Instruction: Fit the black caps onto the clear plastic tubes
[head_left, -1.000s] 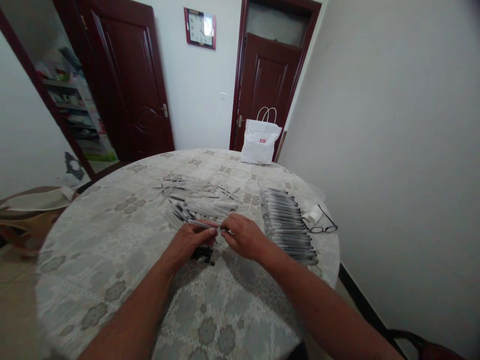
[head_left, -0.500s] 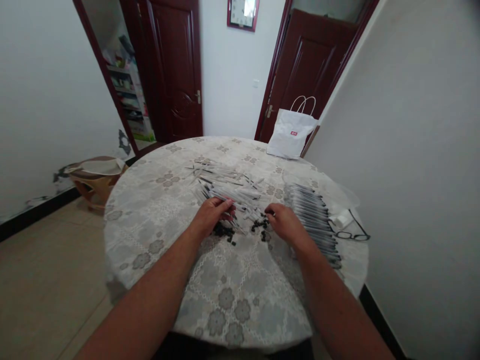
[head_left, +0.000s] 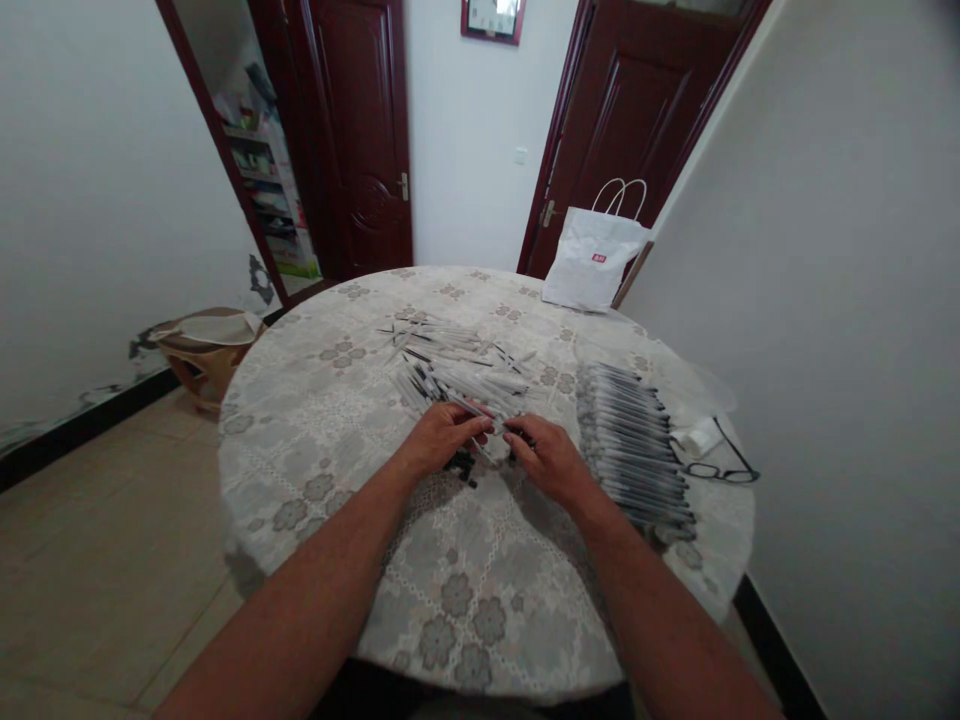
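Over the middle of the table, my left hand (head_left: 448, 438) pinches a thin pale pen (head_left: 474, 408) with its fingers closed. Just to its right, my right hand (head_left: 546, 452) is closed in a pinch at the pen's end; the small part in its fingertips is too small to make out. Small black caps (head_left: 461, 465) lie under and beside the left hand. Behind both hands spreads a loose pile of clear and dark pen parts (head_left: 457, 375). Right of my right hand, many pens (head_left: 634, 445) lie side by side in a neat row.
A patterned cloth covers the round table (head_left: 315, 570). White paper bag (head_left: 596, 260) stands at the far right edge. Glasses (head_left: 720, 470) and a white roll-like item (head_left: 699, 438) lie beyond the pen row. A wooden stool (head_left: 206, 350) stands on the floor at left.
My right hand has moved left from the black caps to meet my left hand. The left hand has shifted slightly right, and the fingertips now almost touch. The view has tilted slightly down.
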